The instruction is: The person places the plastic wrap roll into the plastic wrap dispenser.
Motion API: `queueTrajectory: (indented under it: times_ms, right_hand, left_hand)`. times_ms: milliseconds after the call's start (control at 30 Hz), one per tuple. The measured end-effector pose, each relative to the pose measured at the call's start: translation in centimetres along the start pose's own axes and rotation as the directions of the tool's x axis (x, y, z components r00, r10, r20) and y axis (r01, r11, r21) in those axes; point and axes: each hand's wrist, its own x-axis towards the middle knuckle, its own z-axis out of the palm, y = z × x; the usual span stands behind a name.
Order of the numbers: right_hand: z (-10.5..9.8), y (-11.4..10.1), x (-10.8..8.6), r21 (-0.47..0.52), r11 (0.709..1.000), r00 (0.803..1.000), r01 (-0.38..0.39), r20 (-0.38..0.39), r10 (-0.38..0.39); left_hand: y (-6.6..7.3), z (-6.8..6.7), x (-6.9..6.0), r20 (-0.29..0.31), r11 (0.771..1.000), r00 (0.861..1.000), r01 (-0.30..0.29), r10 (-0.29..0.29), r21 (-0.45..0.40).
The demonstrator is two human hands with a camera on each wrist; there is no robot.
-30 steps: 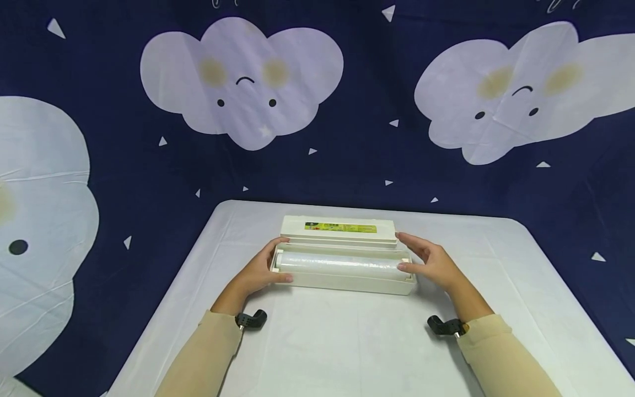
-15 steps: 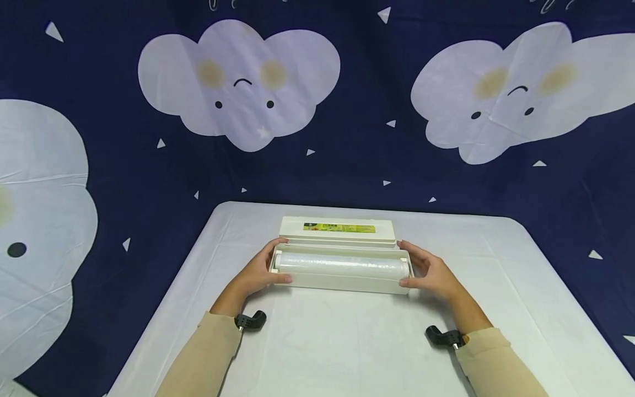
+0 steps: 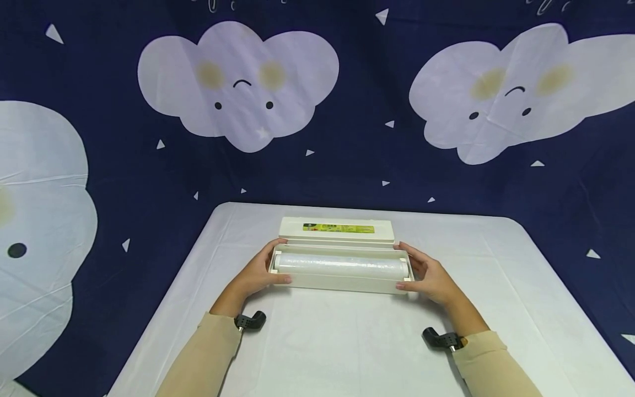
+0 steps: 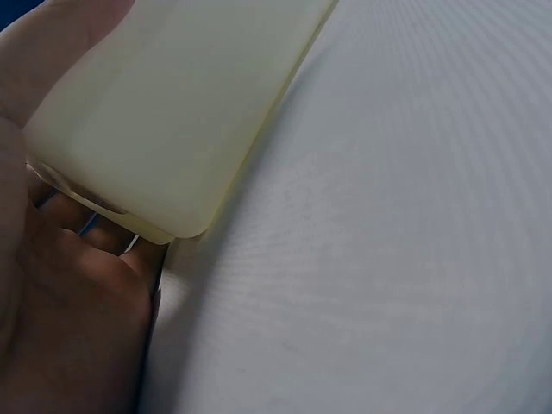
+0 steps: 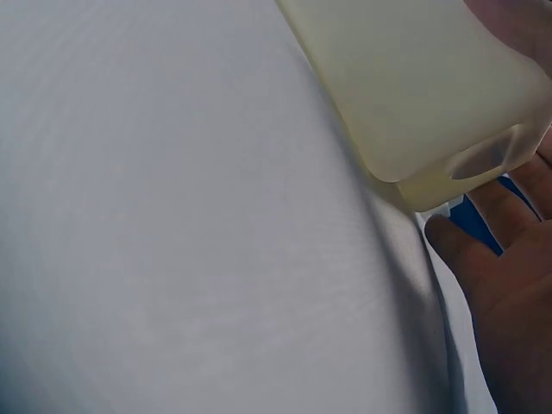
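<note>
A long cream plastic-wrap box [image 3: 342, 283] lies across the table with its top uncovered. Inside it sits a roll of clear plastic wrap [image 3: 342, 265]. My left hand [image 3: 255, 272] grips the box's left end, thumb on the front wall and fingers behind. At the other end my right hand [image 3: 432, 279] holds it likewise, thumb low on the front wall. Just behind lies the cream lid [image 3: 291, 229] with a yellow-green label; I cannot tell whether it is joined. Both wrist views show the box's wall [image 4: 164, 121] and end cutout; the roll is hidden there.
The table [image 3: 337, 342] has a white cover and rounded far corners. A dark blue cloth [image 3: 367, 165] printed with clouds and small triangles hangs behind it. Each wrist wears a black camera mount [image 3: 252, 320].
My right thumb has come down from the roll onto the box's front wall, and the right fingers have closed in at its rear corner. The left hand keeps its hold.
</note>
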Motion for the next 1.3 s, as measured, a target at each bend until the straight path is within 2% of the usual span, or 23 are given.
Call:
queueTrajectory:
  times_ms: [300, 400, 500, 600, 667, 800, 900, 1033, 1167, 1300]
  right_hand:
    - [0.2, 0.1, -0.1, 0.012, 1.000, 1.000, -0.022, -0.014, 0.022]
    - [0.2, 0.3, -0.2, 0.019, 0.999, 0.999, -0.028, -0.016, 0.028]
    - [0.1, 0.5, -0.2, 0.023, 0.999, 0.999, -0.036, -0.021, 0.036]
    - [0.1, 0.6, -0.2, 0.026, 0.999, 0.999, -0.038, -0.027, 0.039]
    - [0.1, 0.7, -0.2, 0.030, 0.999, 0.999, -0.037, -0.026, 0.037]
    - [0.2, 0.6, -0.3, 0.032, 0.998, 0.998, -0.056, -0.031, 0.057]
    - [0.4, 0.5, -0.3, 0.023, 0.997, 0.996, -0.077, -0.042, 0.078]
    - [0.5, 0.4, -0.4, 0.023, 0.995, 0.994, -0.095, -0.052, 0.096]
    - [0.6, 0.4, -0.5, 0.040, 0.994, 0.993, -0.101, -0.052, 0.103]
    - [0.6, 0.4, -0.4, 0.042, 0.994, 0.993, -0.105, -0.055, 0.107]
  left_hand:
    - [0.1, -0.1, 0.1, 0.007, 1.000, 1.000, 0.000, 0.000, -0.018]
    - [0.0, -0.3, 0.2, 0.015, 1.000, 1.000, -0.014, 0.014, -0.010]
    - [0.0, -0.5, 0.4, 0.034, 0.998, 0.999, -0.039, 0.041, -0.041]
    - [0.0, -0.8, 0.6, 0.052, 0.991, 0.993, -0.101, 0.106, -0.093]
    - [0.1, -1.1, 0.8, 0.042, 0.979, 0.985, -0.162, 0.168, -0.125]
    - [0.7, -2.2, 1.6, -0.034, 0.948, 0.955, -0.296, 0.294, -0.121]
    - [1.5, -3.1, 2.7, -0.105, 0.939, 0.938, -0.337, 0.329, -0.065]
    - [2.5, -4.1, 4.4, -0.165, 0.955, 0.942, -0.294, 0.293, 0.019]
    - [3.0, -4.5, 5.9, -0.172, 0.967, 0.952, -0.240, 0.252, 0.089]
    - [3.9, -4.6, 6.5, -0.176, 0.974, 0.966, -0.165, 0.192, 0.153]
